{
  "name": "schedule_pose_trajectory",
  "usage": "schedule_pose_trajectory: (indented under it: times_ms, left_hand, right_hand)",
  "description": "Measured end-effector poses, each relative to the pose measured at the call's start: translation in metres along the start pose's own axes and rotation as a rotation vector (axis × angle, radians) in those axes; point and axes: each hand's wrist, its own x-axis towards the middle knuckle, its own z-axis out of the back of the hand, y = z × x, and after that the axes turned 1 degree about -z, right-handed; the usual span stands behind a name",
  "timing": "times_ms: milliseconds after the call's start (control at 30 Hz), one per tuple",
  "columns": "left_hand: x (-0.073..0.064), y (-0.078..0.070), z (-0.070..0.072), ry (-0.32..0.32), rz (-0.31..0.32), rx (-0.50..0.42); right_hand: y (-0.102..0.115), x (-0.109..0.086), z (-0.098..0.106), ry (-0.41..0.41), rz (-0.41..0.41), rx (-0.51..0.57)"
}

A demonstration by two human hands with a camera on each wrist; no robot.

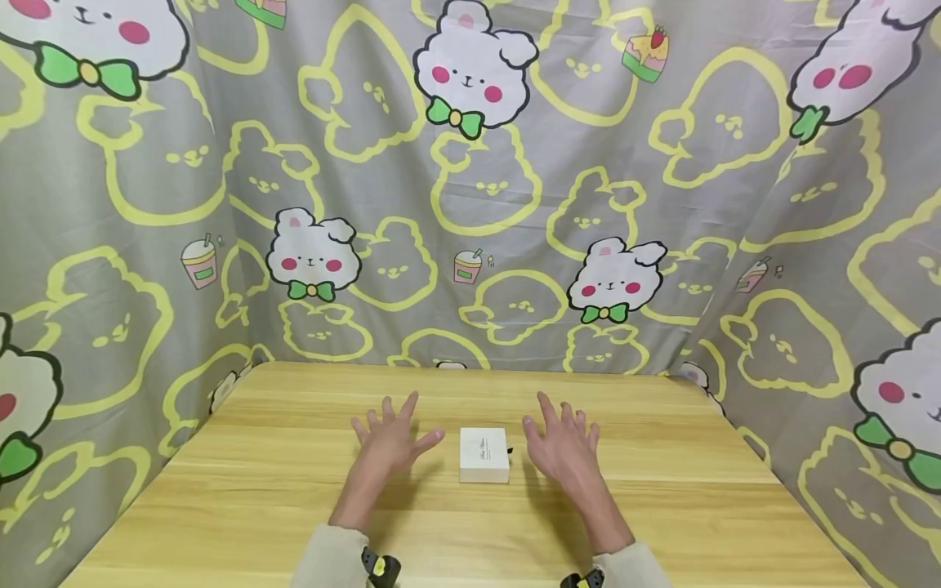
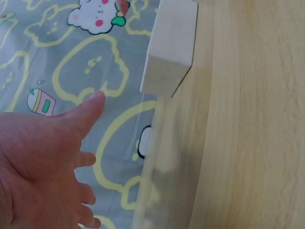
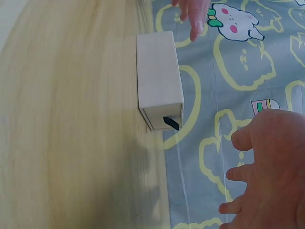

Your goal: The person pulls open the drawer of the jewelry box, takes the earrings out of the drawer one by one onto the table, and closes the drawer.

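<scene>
A small white box (image 1: 483, 454) with dark lettering on its lid rests on the wooden table between the two hands. From its right side sticks a short black tab (image 3: 171, 122), plainest in the right wrist view. To the left of the box, the left hand (image 1: 391, 441) hovers above the table with fingers spread, touching nothing. On the other side, the right hand (image 1: 562, 441) is held likewise, fingers apart and holding nothing. The left wrist view shows the box (image 2: 170, 47) beyond the left thumb, with a gap between them.
The wooden table (image 1: 257, 474) reaches back to a grey curtain (image 1: 507, 302) with rabbit prints, which hangs behind it and along both sides. Each sleeved wrist wears a dark strapped device, the left one (image 1: 381, 567) showing more fully.
</scene>
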Motion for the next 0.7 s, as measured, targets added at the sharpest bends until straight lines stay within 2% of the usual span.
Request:
schedule_pose_trajectory:
  times_ms: [333, 700]
  left_hand:
    - [0.002, -0.014, -0.007, 0.036, -0.032, -0.088]
    - [-0.002, -0.030, -0.015, 0.069, -0.088, -0.203]
  right_hand:
    - [0.008, -0.001, -0.006, 0.038, 0.035, 0.065]
    - [0.017, -0.003, -0.011, 0.082, 0.039, 0.199]
